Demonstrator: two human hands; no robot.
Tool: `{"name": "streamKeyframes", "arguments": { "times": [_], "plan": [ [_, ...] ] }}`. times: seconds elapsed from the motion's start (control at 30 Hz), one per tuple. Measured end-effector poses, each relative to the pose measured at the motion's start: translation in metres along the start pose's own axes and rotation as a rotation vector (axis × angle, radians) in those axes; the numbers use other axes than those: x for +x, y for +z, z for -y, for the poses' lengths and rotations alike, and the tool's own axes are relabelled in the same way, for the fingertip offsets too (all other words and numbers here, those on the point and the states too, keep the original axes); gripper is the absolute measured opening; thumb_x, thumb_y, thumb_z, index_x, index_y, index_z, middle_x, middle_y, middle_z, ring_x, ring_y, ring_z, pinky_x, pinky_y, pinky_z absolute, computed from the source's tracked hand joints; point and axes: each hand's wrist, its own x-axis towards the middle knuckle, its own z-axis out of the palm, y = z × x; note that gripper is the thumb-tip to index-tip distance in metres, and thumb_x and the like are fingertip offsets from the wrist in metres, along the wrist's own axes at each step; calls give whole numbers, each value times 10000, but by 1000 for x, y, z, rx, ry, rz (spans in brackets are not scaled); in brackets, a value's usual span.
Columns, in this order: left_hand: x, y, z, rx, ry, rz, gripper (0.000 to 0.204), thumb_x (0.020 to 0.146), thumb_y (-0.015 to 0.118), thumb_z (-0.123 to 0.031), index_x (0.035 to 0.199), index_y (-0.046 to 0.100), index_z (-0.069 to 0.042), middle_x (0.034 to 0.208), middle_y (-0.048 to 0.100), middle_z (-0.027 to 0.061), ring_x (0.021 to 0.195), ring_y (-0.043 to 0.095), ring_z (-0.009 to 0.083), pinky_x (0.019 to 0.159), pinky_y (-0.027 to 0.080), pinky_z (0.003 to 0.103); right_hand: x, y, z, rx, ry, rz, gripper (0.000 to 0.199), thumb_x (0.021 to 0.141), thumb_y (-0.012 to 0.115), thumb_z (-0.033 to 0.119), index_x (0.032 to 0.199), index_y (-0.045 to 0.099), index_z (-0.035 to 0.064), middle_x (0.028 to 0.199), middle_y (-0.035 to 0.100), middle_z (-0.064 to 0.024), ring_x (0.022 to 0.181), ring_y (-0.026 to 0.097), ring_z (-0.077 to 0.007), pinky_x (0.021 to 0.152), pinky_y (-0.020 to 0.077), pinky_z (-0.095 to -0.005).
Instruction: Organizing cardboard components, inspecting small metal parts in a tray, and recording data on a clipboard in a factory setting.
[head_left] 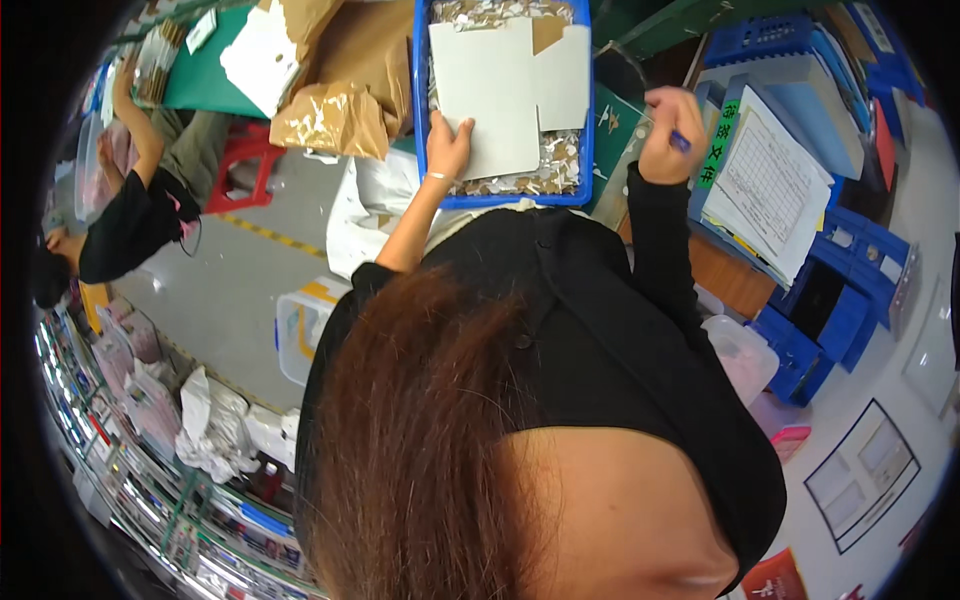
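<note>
Workshop, we'd say: we see yellow-striped floor tape (pixel 265 237) and a co-worker (pixel 125 235) around 9–10 o'clock, racks (pixel 180 510) at 8, scrap-filled blue tray (pixel 587 110) at 12.

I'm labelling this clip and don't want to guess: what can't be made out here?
All in the head view:
Most of the purple-blue object in the right hand: hidden by the fingers.
What lies under the white board: covered by the board itself.
The far end of the blue tray: cut off by the top edge.
Entries on the paper sheet: too small to read.
</note>
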Motion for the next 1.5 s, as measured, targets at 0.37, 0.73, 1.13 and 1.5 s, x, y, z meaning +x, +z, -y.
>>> {"name": "streamKeyframes", "arguments": {
  "times": [0.37, 0.73, 1.13, 1.5],
  "plan": [
    [-5, 28, 42, 72, -180, -33, 433, 772, 578, -319, 911, 416, 58, 778, 567, 259, 714, 559, 425, 685, 449, 442, -80, 71, 6, 406, 112, 374, 146, 751, 528, -23, 616, 583, -15, 603, 567, -63, 466, 456, -148, 462, 368, -217],
    [-7, 32, 42, 49, -138, -86, 399, 778, 565, -293, 904, 420, 56, 770, 566, 263, 706, 555, 438, 679, 448, 448, -96, 100, -7, 323, -38, 465, 158, 720, 553, -39, 591, 482, 19, 567, 516, -48, 435, 415, -167, 423, 336, -260],
    [-12, 29, 18, 82, -135, -127, 385, 781, 565, -271, 910, 407, 56, 757, 565, 254, 693, 561, 424, 663, 450, 443, -103, 107, -16, 269, -112, 460, 157, 708, 551, -38, 587, 473, 26, 548, 472, -56, 430, 402, -178, 413, 333, -265],
    [-18, 21, 14, 59, -123, -134, 392, 787, 562, -258, 935, 400, 66, 769, 563, 249, 712, 564, 410, 684, 451, 425, -76, 76, 14, 258, -113, 417, 154, 716, 557, -14, 575, 504, 16, 549, 480, -61, 437, 390, -176, 419, 324, -257]
  ]
}}
